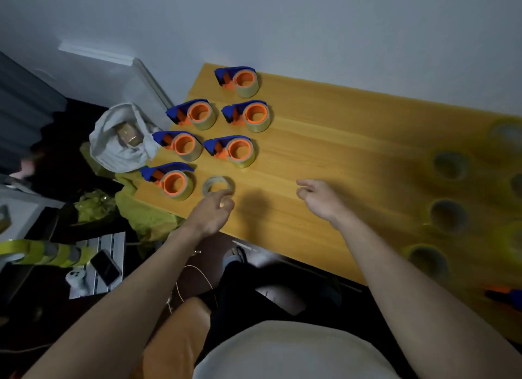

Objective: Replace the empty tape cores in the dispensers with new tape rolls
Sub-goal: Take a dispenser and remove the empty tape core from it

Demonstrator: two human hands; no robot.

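Several blue and orange tape dispensers stand in rows at the far left of the wooden table (324, 141), each with a roll of clear tape on it; the nearest dispenser (169, 179) sits by the table's left edge. A pale empty tape core (218, 184) lies flat on the table just right of it. My left hand (213, 213) reaches over the core's near rim, fingertips touching or almost touching it; whether it grips is unclear. My right hand (319, 197) hovers above the table's middle with its fingers loosely curled, holding nothing. Several new tape rolls (449, 165) lie blurred at the right.
A white bag (121, 141) with a brown roll inside hangs off the table's left side above yellow-green plastic (141, 209). A phone (106, 267) and a white controller (76, 279) lie on a low stand at the left. Another dispenser (505, 295) lies at the right edge.
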